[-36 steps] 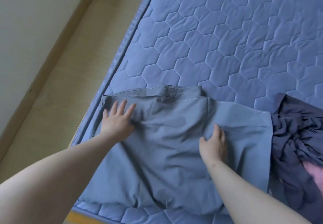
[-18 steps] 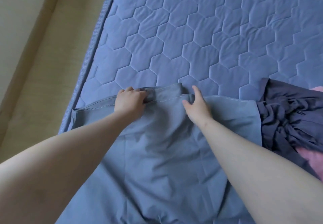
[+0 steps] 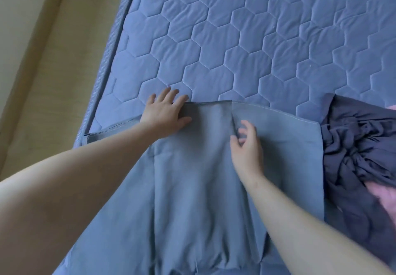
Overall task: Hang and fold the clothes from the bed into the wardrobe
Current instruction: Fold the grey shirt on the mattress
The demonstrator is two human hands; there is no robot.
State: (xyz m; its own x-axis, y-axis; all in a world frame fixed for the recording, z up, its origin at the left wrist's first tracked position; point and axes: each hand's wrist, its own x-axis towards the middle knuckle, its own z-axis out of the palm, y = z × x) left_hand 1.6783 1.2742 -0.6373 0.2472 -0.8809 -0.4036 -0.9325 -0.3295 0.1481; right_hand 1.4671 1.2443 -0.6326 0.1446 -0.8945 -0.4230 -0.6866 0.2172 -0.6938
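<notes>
Plainly, on my feed the left-hand grip lay wide open, fingers straight and fanned. Its palm pressed the far stitched edge of the grey-blue woven garment, and the fingertips reached past that edge onto the blue hexagon-quilted bed cover. It held nothing; it only pressed flat.

The right-hand grip sat nearer to me, at the middle of the cloth. It was narrower, with fingers half curled and the thumb drawn close to them, right at the upright edge of a panel folded over the garment's centre. Those fingers were blurred, so I could not tell whether they pinched the fold or merely touched it.

The garment was spread flat on the near left part of the bed. Its long axis ran from the far stitched edge down toward me, and its near end lay close to the bottom of my view. The straight far edge ran crosswise, left to right, dropping a little at each side. Its left corner reached the piped side of the mattress, beside the pale beige floor. Its right side lay against a crumpled dark navy garment heaped on the bed, and a bit of pink cloth showed at that heap's near right edge. Both bare forearms crossed the garment from below.
</notes>
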